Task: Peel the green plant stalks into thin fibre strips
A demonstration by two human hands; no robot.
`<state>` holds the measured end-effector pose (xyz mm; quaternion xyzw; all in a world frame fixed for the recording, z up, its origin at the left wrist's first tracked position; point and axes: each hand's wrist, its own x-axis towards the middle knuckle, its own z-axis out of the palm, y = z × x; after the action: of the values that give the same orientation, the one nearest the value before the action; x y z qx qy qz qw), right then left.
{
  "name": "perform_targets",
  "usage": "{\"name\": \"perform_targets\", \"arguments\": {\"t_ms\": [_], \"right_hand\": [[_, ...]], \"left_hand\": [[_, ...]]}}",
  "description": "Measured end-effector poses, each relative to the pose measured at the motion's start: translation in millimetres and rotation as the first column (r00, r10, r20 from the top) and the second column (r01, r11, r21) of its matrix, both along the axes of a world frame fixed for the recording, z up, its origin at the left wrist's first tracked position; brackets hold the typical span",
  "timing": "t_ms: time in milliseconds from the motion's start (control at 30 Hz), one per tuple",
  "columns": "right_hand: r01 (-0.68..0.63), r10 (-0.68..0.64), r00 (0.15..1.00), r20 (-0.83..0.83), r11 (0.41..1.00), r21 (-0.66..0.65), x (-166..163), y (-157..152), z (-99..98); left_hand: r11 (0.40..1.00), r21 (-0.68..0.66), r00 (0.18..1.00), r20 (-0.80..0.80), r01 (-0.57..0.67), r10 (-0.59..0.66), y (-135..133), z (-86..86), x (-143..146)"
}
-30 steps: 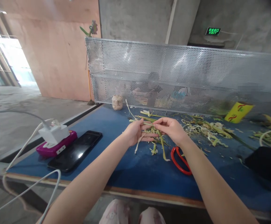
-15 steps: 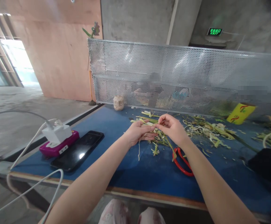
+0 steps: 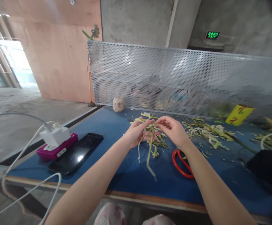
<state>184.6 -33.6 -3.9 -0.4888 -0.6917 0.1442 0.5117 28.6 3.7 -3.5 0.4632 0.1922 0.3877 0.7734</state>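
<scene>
One black phone (image 3: 76,153), one pink power bank (image 3: 56,149) carrying one white charger (image 3: 54,136), one pair of red scissors (image 3: 181,164) and one yellow carton (image 3: 239,114) lie on the blue counter (image 3: 126,175). Above it, the left hand (image 3: 137,135), fingers loosely curled, and the right hand (image 3: 173,131), fingertips pinched, grip one green stalk (image 3: 150,148) whose peeled strips dangle between them. The right forearm partly hides the scissors. The scraps (image 3: 208,131) beyond are too tangled to count.

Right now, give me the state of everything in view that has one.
left hand, gripping the stalk
right hand, pinching the stalk's top
stalk, held above the table, strips dangling
scissors, lying on the table
phone, screen dark
exit sign, lit
</scene>
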Motion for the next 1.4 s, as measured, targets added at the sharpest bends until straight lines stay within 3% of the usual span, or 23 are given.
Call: {"name": "perform_targets", "arguments": {"t_ms": [133, 233, 367, 533, 733, 1033, 1233, 1400], "right_hand": [[0.11, -0.127, 0.976, 0.177, 0.989, 0.101, 1, 1, -1.3], [0.129, -0.179, 0.948, 0.263, 0.972, 0.199, 1, 2, -2.3], [0.186, -0.269, 0.923, 0.276, 0.938, 0.291, -2, 3, -3.8], [0.329, -0.459, 0.856, 0.239, 0.839, 0.434, -10, 0, -4.8], [0.239, -0.332, 0.862, 0.383, 0.932, 0.272, -25, -11, -7.4], [0.155, -0.225, 0.878, 0.423, 0.969, 0.193, -39, -15, -11.2], [0.285, -0.279, 0.807, 0.52, 0.956, 0.071, -40, -10, -15.4], [0.212, -0.167, 0.879, 0.446, 0.976, -0.053, -40, -7, -18.1]], "left_hand": [[0.999, -0.017, 0.999, 0.003, 0.049, -0.049, -1, 1.1, 0], [0.999, -0.037, 1.0, 0.005, -0.008, 0.008, 0, 0.4, 1], [0.999, -0.026, 0.999, 0.004, -0.033, 0.033, 0, -0.5, 2], [0.995, -0.004, 0.995, 0.038, -0.096, 0.096, 2, -1.7, 4], [0.968, 0.014, 0.959, 0.145, -0.25, 0.245, 6, -1.6, 3], [0.948, -0.037, 0.93, 0.182, -0.317, 0.319, 3, 0.4, 5], [0.949, -0.054, 0.931, 0.189, -0.309, 0.314, 3, 0.5, 6], [0.959, -0.029, 0.942, 0.179, -0.284, 0.284, 3, -0.8, 6]]}}
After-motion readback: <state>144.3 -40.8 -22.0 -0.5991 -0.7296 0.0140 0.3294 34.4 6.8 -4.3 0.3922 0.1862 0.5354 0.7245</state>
